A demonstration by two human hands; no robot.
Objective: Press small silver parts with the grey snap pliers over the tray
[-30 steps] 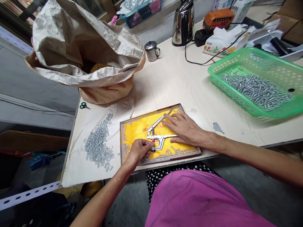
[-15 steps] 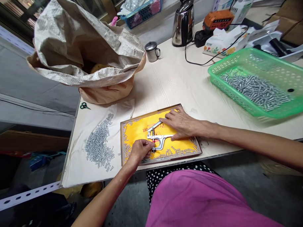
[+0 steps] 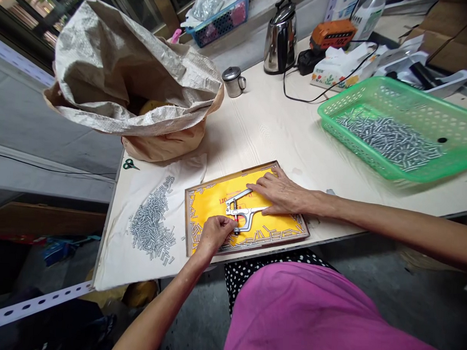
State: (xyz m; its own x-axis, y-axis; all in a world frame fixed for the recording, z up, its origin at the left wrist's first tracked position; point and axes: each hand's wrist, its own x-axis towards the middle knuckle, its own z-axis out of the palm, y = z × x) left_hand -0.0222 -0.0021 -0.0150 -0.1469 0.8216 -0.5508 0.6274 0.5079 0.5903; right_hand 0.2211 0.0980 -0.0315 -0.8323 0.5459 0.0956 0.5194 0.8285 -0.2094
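The right hand grasps the 2 spread handles of silver pliers, fingers at the far handle and thumb by the near one. The left hand has its fingertips pinched together at the pliers' near end; whether a small piece sits between them cannot be told.

The pliers are over a shallow tray at the table's near edge. Its yellow lining carries red print, upside down and partly covered; "ort" seems readable at the left, "P" at the right. Small metal pins lie along the tray's sides.

On the left, a pin heap rests on a white cloth, with green-handled scissors farther off and a large open sack beyond. On the far right, a green basket holds more pins. Behind it, an orange battery pack bears pale characters too small to read surely; the flower-printed tissue box has tiny, illegible lettering.
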